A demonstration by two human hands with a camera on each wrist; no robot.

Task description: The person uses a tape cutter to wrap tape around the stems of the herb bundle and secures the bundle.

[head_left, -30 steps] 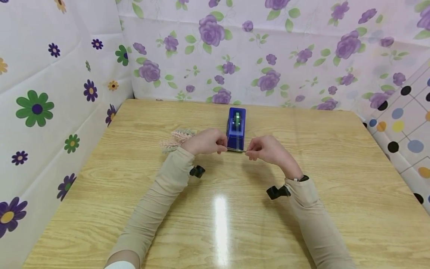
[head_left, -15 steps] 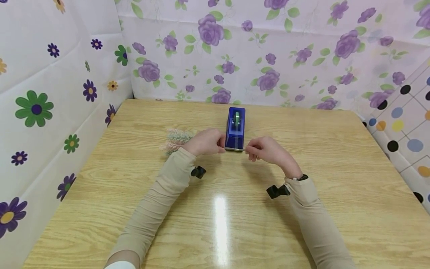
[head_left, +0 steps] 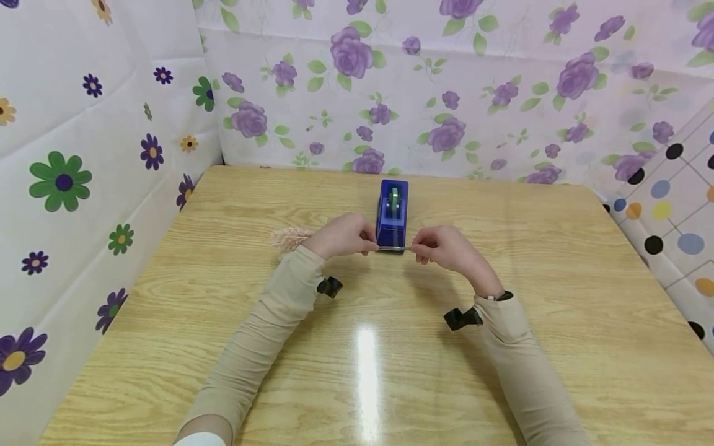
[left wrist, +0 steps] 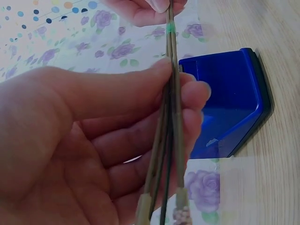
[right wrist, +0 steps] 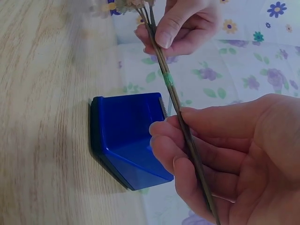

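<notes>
My left hand [head_left: 347, 234] pinches a bundle of thin brown flower stems [left wrist: 178, 126] between thumb and fingers. The right hand [head_left: 442, 246] pinches the same stems further along, so the bundle lies level between both hands. Pale pink flower heads [head_left: 289, 238] stick out beyond the left wrist, partly hidden by that hand. Between the hands, a band of green tape [right wrist: 168, 78] goes round the stems. Just behind the bundle stands a blue tape dispenser [head_left: 392, 238] with a green roll [head_left: 395, 199] in it. Its serrated cutter [right wrist: 163, 107] is close to the stems.
The wooden table [head_left: 268, 347] extends in front and to both sides. A purple-flowered cloth [head_left: 334, 93] hangs behind it, with patterned sheets at left and right. Black wrist cameras are strapped near both sleeves.
The flower heads have turned about the stems, showing pink and pale green before and mostly pink now. Both hands keep their places beside the dispenser.
</notes>
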